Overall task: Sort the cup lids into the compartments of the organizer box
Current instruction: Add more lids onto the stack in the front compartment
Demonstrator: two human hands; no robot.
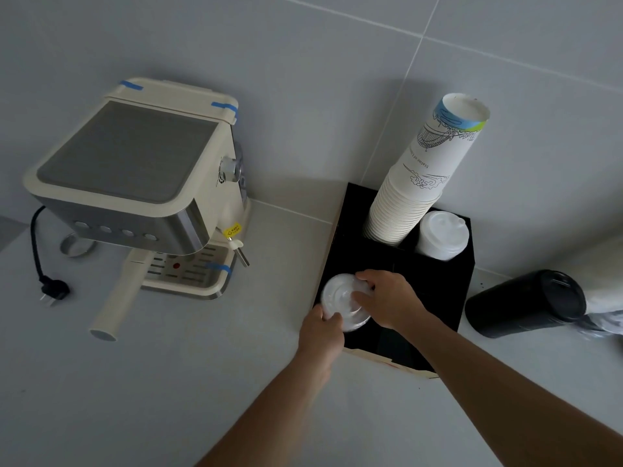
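Both of my hands are working over the near-left compartment of the black organizer box (451, 298), which is sitting on the pale counter (188, 382) against the tiled wall (303, 79). My left hand (320, 335) is gripping the near edge of a stack of clear cup lids (340, 299) — fingers curled over the rim — while my right hand (387, 298) is clasping the far and right side of the same stack, thumb and fingers wrapping around it. I am holding the clear lids at the mouth of that compartment; whether the bottom of the stack is already resting inside I cannot tell. In the far-left compartment a tall stack of white paper cups (418, 183) is leaning toward the wall, printed with line drawings and a blue band near the top. In the far-right compartment a stack of white lids (441, 235) is standing upright, just beside the cups. On the counter to the right of the box, a sleeve of black lids (526, 303) is lying on its side, its far end touching some crumpled clear wrapping (603, 318). Well apart to the left, a cream espresso machine (135, 183) is standing with blue tape on its corners, its black plug (54, 291) lying loose on the counter.
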